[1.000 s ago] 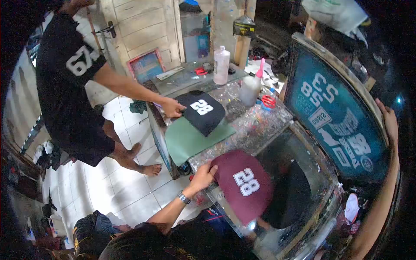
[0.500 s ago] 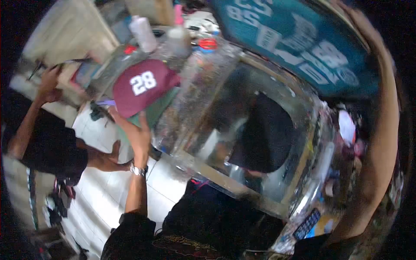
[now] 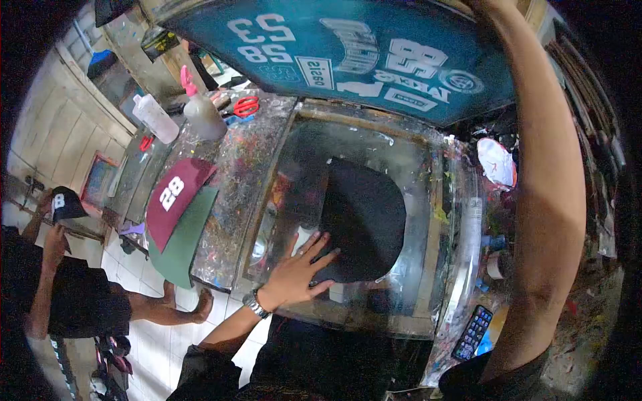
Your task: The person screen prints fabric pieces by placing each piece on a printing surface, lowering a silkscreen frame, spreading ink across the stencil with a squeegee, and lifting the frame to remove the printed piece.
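A black fabric panel point(image 3: 366, 224) lies on the glass-topped work surface in front of me. My left hand point(image 3: 297, 271) rests with spread fingers at the panel's lower left edge. Above the glass, a raised teal printing screen point(image 3: 361, 57) shows pale numbers and logos. My right hand point(image 3: 491, 5) is at the screen's top edge, cut off by the frame, and its fingers are hidden. On the table to the left, a maroon panel point(image 3: 175, 200) with a white 28 partly covers a green panel point(image 3: 184, 240).
Another person point(image 3: 63, 287) at the left holds a black panel point(image 3: 68, 204) with white print. A spray bottle point(image 3: 204, 117), a white bottle point(image 3: 156, 119) and red scissors point(image 3: 246, 107) stand or lie at the back. A phone point(image 3: 473, 333) lies at the lower right.
The maroon panel has gone from my left hand onto the green one. My left hand has moved to the black panel on the glass. The other person has lifted the black 28 panel away.
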`<action>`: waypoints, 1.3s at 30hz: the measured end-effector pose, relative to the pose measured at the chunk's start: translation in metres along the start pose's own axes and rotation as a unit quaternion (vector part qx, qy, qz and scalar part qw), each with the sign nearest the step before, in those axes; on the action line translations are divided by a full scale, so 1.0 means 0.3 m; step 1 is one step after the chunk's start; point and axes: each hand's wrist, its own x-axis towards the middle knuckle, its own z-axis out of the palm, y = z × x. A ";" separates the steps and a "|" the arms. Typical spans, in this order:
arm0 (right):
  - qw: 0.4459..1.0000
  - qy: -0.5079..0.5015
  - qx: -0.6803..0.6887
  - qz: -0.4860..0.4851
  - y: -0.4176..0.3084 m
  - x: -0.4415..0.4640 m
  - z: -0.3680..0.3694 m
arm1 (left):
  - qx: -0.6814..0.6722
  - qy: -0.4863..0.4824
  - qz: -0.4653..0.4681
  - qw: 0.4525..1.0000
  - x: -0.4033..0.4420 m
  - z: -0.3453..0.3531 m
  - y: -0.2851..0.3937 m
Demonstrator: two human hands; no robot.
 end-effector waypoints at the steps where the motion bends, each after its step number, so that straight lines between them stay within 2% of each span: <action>1: 1.000 -0.002 -0.002 0.022 -0.056 -0.068 -0.018 | -0.004 -0.001 0.000 1.000 -0.002 0.001 0.001; 2: 0.998 0.052 -0.040 0.026 -0.049 -0.078 0.000 | -0.003 0.002 -0.002 1.000 -0.002 0.000 0.005; 3: 0.998 0.049 -0.027 0.027 -0.072 -0.115 0.000 | -0.002 0.005 -0.002 1.000 -0.001 0.002 0.005; 6: 0.991 0.027 -0.050 0.120 -0.157 -0.220 0.020 | -0.025 0.019 -0.001 1.000 -0.018 -0.004 0.008; 7: 0.987 0.013 -0.040 0.156 -0.177 -0.251 0.047 | -0.005 0.068 0.006 0.998 -0.025 -0.019 0.007; 8: 0.992 0.036 -0.043 0.117 -0.192 -0.299 0.075 | 0.015 0.118 0.016 0.993 -0.024 -0.039 0.005; 9: 0.993 0.062 -0.047 0.083 -0.218 -0.369 0.100 | 0.016 0.118 0.027 0.993 -0.010 -0.098 0.019; 10: 0.990 0.084 -0.084 0.078 -0.240 -0.449 0.131 | -0.195 0.244 -0.022 0.950 -0.005 -0.179 0.057; 11: 0.985 0.099 -0.120 0.073 -0.263 -0.541 0.172 | -0.397 0.348 -0.080 0.845 -0.016 -0.234 0.087; 12: 0.979 0.144 -0.145 0.024 -0.277 -0.638 0.231 | -0.402 0.341 -0.075 0.846 -0.026 -0.264 0.086; 13: 0.966 0.190 -0.171 -0.031 -0.288 -0.728 0.297 | -0.513 0.398 -0.112 0.752 -0.036 -0.288 0.072; 14: 0.970 0.175 -0.160 -0.054 -0.300 -0.812 0.354 | -0.613 0.443 -0.149 0.636 -0.053 -0.296 0.063; 15: 0.972 0.161 -0.151 -0.079 -0.304 -0.885 0.409 | -0.620 0.444 -0.146 0.630 -0.085 -0.247 0.051; 17: 0.998 -0.042 -0.046 -0.010 -0.275 -0.995 0.522 | -0.618 0.388 -0.350 0.588 -0.148 -0.072 0.013; 19: 0.973 -0.226 0.007 0.053 -0.214 -1.026 0.599 | -0.631 0.333 -0.340 0.612 -0.204 0.026 -0.018; 20: 0.973 -0.221 0.008 0.068 -0.192 -1.024 0.591 | -0.631 0.322 -0.335 0.621 -0.198 0.030 -0.027; 22: 0.968 -0.242 0.069 0.011 -0.160 -1.031 0.588 | -0.563 0.314 -0.335 0.687 -0.235 0.054 -0.021; 23: 0.967 -0.247 0.068 0.006 -0.170 -1.036 0.607 | -0.565 0.317 -0.338 0.682 -0.235 0.065 -0.029; 25: 0.971 -0.237 0.035 -0.008 -0.211 -1.116 0.661 | -0.519 0.337 -0.325 0.715 -0.238 0.093 -0.027; 26: 0.984 -0.170 0.031 -0.042 -0.213 -1.146 0.715 | -0.522 0.342 -0.327 0.709 -0.241 0.101 -0.027; 27: 0.984 -0.170 0.027 -0.050 -0.194 -1.110 0.749 | -0.522 0.349 -0.333 0.704 -0.244 0.109 -0.029; 29: 0.988 -0.121 -0.094 -0.023 -0.148 -1.024 0.816 | -0.520 0.353 -0.342 0.699 -0.246 0.115 -0.033; 30: 0.995 -0.022 -0.088 -0.041 -0.075 -0.968 0.873 | -0.545 0.347 -0.334 0.686 -0.246 0.113 -0.038; 31: 0.997 -0.030 -0.053 -0.036 -0.007 -0.901 0.895 | -0.570 0.338 -0.327 0.673 -0.249 0.110 -0.041; 33: 0.994 -0.106 -0.021 0.020 0.026 -0.824 0.865 | -0.584 0.319 -0.339 0.665 -0.260 0.101 -0.044; 34: 0.994 -0.106 -0.020 0.019 0.011 -0.823 0.835 | -0.601 0.309 -0.345 0.651 -0.257 0.095 -0.050; 36: 0.967 -0.252 -0.019 0.010 -0.025 -0.836 0.778 | -0.606 0.292 -0.353 0.650 -0.261 0.082 -0.056; 37: 0.967 -0.255 -0.023 0.004 -0.020 -0.846 0.765 | -0.612 0.271 -0.361 0.650 -0.262 0.081 -0.060; 39: 0.906 -0.395 0.149 -0.016 -0.010 -0.882 0.751 | -0.628 0.251 -0.351 0.648 -0.264 0.077 -0.077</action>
